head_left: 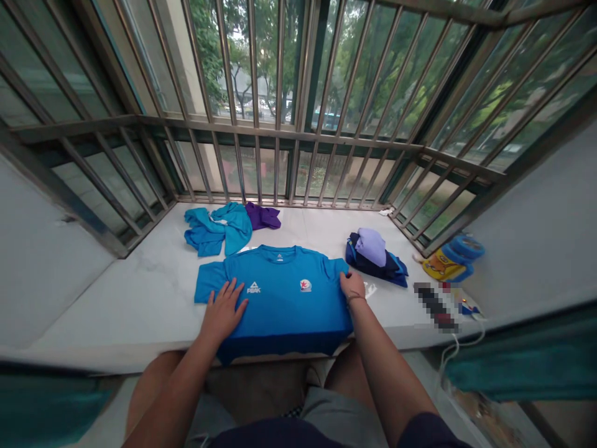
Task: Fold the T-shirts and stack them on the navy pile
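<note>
A blue T-shirt [280, 305] with white chest logos lies spread front side up on the white window ledge, its collar toward the window. Its lower part hangs over the ledge's front edge. My left hand [224, 314] rests flat on the shirt's left side, fingers spread, just below the left sleeve. At the other side, my right hand [353, 285] pinches the end of the right sleeve between closed fingers. A bracelet circles the right wrist.
Crumpled blue clothing [224, 227] and a purple garment [262, 216] lie at the back left. Folded dark clothes with a lilac piece [372, 247] sit right. Beyond are a yellow-and-blue container [450, 258], a blurred-out object and a white cable [448, 358]. Metal bars [261, 132] line the window.
</note>
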A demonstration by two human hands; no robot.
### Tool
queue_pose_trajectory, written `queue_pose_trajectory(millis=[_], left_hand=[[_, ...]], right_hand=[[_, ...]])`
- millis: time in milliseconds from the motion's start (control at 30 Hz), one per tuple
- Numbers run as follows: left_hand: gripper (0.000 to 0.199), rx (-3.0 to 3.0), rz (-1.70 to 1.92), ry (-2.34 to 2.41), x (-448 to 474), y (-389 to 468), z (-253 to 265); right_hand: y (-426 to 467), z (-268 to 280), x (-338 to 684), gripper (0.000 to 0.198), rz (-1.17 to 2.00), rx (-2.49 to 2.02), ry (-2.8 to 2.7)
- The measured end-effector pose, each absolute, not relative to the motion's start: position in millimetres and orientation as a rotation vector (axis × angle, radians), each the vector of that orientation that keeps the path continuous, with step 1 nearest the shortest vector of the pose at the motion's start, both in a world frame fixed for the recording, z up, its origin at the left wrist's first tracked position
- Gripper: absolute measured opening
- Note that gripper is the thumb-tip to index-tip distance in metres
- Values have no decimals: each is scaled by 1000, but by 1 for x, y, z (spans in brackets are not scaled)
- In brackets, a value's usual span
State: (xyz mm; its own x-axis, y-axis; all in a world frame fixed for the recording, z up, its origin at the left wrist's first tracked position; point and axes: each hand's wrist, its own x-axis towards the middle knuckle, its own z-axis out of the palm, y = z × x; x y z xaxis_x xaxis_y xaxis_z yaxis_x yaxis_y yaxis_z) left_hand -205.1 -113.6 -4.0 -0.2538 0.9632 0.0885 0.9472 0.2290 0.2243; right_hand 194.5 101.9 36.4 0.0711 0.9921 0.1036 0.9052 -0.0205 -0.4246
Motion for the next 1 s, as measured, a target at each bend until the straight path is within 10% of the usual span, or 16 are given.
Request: queue_pose_trajectory(millis=[467,667,1000], left_hand=[[89,1037,785,2956,-228,-125,5],[54,954,675,2927,-249,-110,16],[60,2132,595,2003,-210,-99,-8]], right_hand=[[0,11,156,64,380,-1279,-2641],[1,16,155,61,374,-1302,-2626],[0,13,155,57,390,-1285,-2587]])
